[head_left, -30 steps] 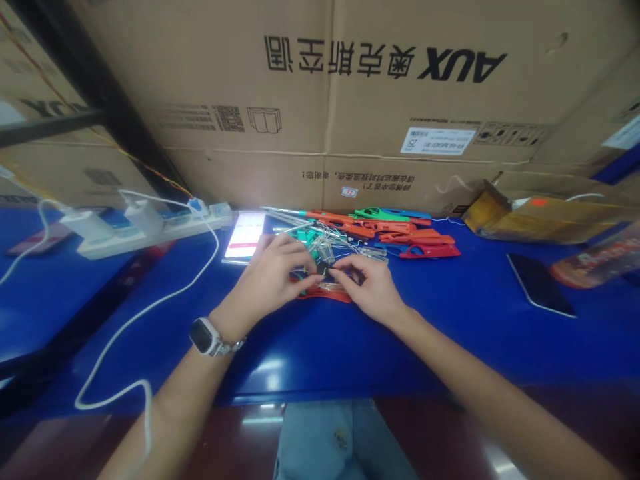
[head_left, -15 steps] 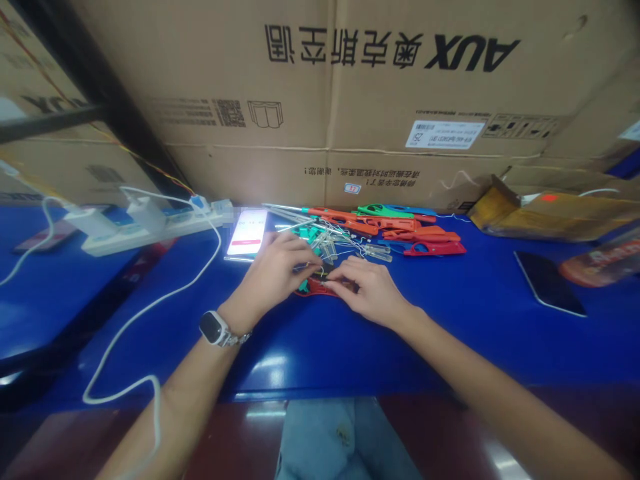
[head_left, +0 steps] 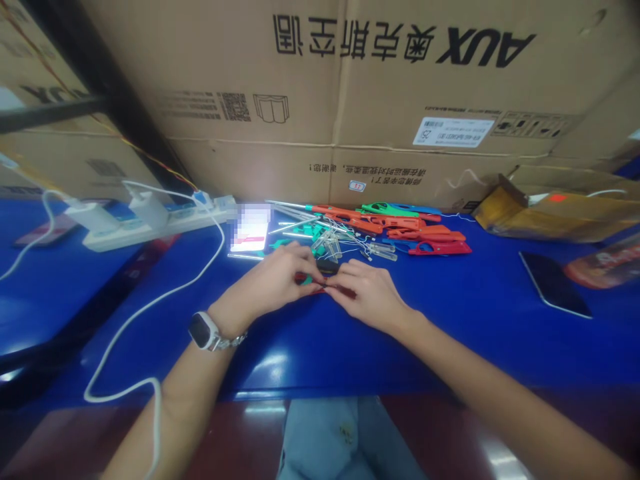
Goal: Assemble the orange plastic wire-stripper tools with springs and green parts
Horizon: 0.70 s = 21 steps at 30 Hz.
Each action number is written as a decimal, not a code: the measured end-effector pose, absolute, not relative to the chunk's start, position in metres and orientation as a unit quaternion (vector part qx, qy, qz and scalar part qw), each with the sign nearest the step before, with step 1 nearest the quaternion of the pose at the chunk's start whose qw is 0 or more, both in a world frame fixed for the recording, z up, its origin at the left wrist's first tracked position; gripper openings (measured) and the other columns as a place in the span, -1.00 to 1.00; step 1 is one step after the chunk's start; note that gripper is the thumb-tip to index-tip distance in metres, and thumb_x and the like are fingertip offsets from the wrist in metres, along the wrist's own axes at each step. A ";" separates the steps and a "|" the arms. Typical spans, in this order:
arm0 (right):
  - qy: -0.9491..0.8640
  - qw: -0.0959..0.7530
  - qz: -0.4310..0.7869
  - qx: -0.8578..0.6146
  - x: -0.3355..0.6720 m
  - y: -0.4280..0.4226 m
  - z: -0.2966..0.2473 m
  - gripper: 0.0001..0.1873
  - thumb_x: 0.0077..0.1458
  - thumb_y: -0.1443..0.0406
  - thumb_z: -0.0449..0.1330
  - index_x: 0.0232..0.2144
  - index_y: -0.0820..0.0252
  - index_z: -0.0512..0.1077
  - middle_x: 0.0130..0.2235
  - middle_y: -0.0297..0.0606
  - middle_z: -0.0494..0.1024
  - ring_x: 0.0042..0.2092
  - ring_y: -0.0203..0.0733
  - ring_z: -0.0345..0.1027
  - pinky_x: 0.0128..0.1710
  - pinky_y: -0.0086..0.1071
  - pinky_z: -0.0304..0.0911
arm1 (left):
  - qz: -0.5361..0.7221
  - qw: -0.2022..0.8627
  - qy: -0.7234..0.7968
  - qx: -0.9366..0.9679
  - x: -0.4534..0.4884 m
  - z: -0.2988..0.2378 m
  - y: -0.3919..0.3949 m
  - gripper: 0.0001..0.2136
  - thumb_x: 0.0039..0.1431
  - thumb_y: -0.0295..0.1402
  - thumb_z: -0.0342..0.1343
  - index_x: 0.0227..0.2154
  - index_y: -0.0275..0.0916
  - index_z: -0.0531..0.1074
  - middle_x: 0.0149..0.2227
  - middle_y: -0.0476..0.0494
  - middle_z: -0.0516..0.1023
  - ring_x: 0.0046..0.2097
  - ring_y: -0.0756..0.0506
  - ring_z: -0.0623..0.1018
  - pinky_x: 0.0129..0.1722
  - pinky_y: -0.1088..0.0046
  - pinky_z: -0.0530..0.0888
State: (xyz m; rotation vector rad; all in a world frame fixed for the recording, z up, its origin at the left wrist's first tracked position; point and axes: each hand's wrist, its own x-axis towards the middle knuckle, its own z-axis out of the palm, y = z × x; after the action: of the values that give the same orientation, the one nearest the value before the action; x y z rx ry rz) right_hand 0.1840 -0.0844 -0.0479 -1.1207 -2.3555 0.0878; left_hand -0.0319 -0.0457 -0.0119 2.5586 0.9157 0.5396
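Observation:
My left hand point(head_left: 293, 275) and my right hand point(head_left: 367, 290) meet over a red lighter casing point(head_left: 319, 290) low on the blue table. Both sets of fingers are closed in a pinch on it, fingertips almost touching at its middle. Green plastic shows inside the casing by my left fingers; the finer parts between the fingertips are hidden. A dark object point(head_left: 327, 266) lies just behind the hands. Beyond it is a loose heap of green plastic parts point(head_left: 315, 231), thin metal tubes point(head_left: 290, 208) and clear lighter tanks point(head_left: 383, 251) with white wires.
Orange lighter casings point(head_left: 350, 219), a red casing point(head_left: 440, 247) and a green casing point(head_left: 383, 209) lie along the cardboard point(head_left: 390, 93). A lit phone point(head_left: 253, 230) stands left, near a power strip point(head_left: 135, 230) and white cable point(head_left: 145, 303). At right are a dark phone point(head_left: 555, 283) and bottle point(head_left: 605, 263).
My left hand has turned and lowered, its fingertips coming down closer to the right ones on the red casing. The dark object behind shows more. The view has shifted slightly.

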 end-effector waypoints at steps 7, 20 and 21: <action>-0.869 0.238 0.068 -0.428 0.188 -0.087 -0.047 -0.77 0.30 0.25 0.13 -0.13 0.10 0.59 -0.29 -0.26 0.52 -0.29 -0.25 0.36 -0.41 -0.39 0.11 | 0.148 0.160 0.333 0.918 -0.027 -0.014 -0.048 -0.92 0.21 -0.41 0.22 -0.31 -0.19 0.63 -0.25 -0.14 0.57 -0.21 -0.14 0.48 -0.21 0.32 0.38; -0.861 0.270 0.192 -0.387 0.197 -0.084 -0.046 -0.79 0.26 0.37 0.11 -0.10 0.17 0.48 -0.26 -0.27 0.42 -0.31 -0.29 0.34 -0.30 -0.39 0.30 | 0.095 0.044 0.332 0.937 -0.019 -0.016 -0.060 -0.83 0.25 -0.50 0.09 -0.34 -0.21 0.59 -0.23 -0.16 0.53 -0.16 -0.16 0.48 -0.11 0.24 0.37; -0.872 0.255 0.171 -0.382 0.198 -0.085 -0.045 -0.77 0.28 0.36 0.09 -0.08 0.16 0.49 -0.26 -0.25 0.43 -0.30 -0.27 0.34 -0.29 -0.38 0.31 | 0.090 0.038 0.334 0.937 -0.018 -0.016 -0.061 -0.83 0.25 -0.50 0.09 -0.34 -0.22 0.59 -0.22 -0.17 0.53 -0.15 -0.17 0.48 -0.10 0.23 0.37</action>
State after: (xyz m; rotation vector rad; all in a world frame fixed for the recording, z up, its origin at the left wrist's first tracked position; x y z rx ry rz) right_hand 0.1981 -0.0852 -0.0447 -1.0372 -2.3677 0.4636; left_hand -0.0181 -0.0613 -0.0163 2.8757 1.0244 0.2766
